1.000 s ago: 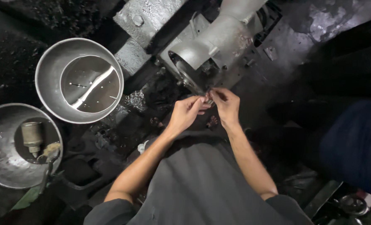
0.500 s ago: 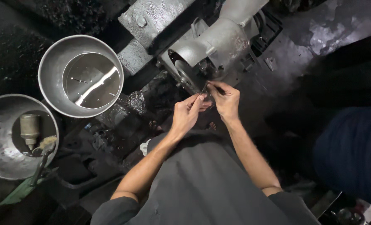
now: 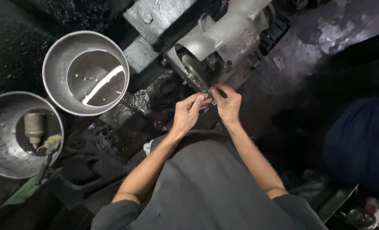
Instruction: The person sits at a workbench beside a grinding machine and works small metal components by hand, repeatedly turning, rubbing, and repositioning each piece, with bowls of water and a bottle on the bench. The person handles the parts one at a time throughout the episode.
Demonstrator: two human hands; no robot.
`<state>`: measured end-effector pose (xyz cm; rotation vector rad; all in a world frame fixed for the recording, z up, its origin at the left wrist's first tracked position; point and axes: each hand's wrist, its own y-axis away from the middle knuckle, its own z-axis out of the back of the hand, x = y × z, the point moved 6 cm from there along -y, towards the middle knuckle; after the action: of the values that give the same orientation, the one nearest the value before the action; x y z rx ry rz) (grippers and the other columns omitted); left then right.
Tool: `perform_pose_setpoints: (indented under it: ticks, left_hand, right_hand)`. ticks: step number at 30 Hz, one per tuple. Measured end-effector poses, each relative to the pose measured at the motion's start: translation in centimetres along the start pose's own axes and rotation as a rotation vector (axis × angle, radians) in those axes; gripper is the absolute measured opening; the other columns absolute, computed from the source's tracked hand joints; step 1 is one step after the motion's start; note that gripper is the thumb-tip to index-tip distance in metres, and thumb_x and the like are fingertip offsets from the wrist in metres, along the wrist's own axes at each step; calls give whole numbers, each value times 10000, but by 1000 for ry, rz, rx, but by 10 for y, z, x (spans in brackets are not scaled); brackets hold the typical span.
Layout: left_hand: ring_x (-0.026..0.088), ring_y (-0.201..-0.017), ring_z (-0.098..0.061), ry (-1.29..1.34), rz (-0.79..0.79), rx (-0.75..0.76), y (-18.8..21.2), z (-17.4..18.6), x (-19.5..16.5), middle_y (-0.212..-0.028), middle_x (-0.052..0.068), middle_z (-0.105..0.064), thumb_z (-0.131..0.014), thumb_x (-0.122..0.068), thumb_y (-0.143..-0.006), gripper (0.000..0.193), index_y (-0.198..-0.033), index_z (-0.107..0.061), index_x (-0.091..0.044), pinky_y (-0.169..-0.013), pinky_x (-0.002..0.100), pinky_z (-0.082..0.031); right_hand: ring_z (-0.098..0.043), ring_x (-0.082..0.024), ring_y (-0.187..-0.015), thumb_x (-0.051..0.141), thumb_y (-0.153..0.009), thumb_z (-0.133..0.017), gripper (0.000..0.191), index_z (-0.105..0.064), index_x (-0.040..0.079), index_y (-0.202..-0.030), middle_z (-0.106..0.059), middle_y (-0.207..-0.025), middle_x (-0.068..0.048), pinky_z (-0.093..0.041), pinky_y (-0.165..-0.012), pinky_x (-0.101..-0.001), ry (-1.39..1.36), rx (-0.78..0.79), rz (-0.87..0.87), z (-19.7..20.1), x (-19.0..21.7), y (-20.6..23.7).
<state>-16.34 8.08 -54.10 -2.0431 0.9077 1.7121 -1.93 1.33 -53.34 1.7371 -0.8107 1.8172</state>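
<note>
Pinching small part (image 3: 209, 94) between fingers (image 3: 203, 99), beside wheel (image 3: 192, 71)

No label, sign or screen is showing anywhere in the view. The only thing resembling a package is a small squat bottle (image 3: 34, 127), dull grey-beige with a narrow neck, lying on its side inside the round metal bowl (image 3: 2, 162) at about nine o'clock; whether it is carrying a label cannot be told.
</note>
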Motion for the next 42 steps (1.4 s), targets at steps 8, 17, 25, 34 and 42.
perform_pose_setpoints:
  ticks: [8,17,25,34,42]
  left_hand:
    - [190,-1002,-756,-24,-24,-3,-3,-3,-4,-1056,149,-789,-567,-187,-1070,324,-1204,-690,82,-891,322,-633]
    - [172,-995,-750,-15,-8,-7,-1,9,-1,-1060,135,-784,-545,-196,-1069,333,-1208,-686,72,-884,307,-621]
    - [158,-969,-753,60,6,1,-19,12,12,-1048,135,-784,-541,-210,-1076,349,-1201,-686,81,-895,312,-623]
    - [146,-991,-749,-36,12,20,-8,19,0,-1069,131,-788,-534,-218,-1075,343,-1208,-684,59,-869,294,-618]
    - [165,-1010,-753,44,-70,54,-17,3,-2,-1071,137,-784,-556,-200,-1087,329,-1190,-696,79,-910,307,-617]
  right_hand:
    - [-671,-85,-909,-15,-948,-750,164,-737,-70,-1102,-746,-1015,-59,-540,-820,-213,4,-26,12,1,6,0]
    - [-692,-95,-870,-5,-938,-753,136,-733,-73,-1054,-746,-956,-65,-548,-779,-220,7,-55,-19,-9,-1,6]
    - [-606,-83,-757,1,-944,-736,171,-734,-72,-1099,-730,-914,-60,-473,-637,-238,7,-119,-160,-11,-14,4]
    - [-665,-85,-864,-2,-958,-740,117,-719,-73,-1048,-730,-957,-56,-538,-774,-223,55,-94,-20,-15,-9,13]
    - [-670,-86,-881,14,-969,-731,145,-728,-62,-1092,-743,-986,-56,-536,-801,-221,49,-133,-1,-6,-2,7]
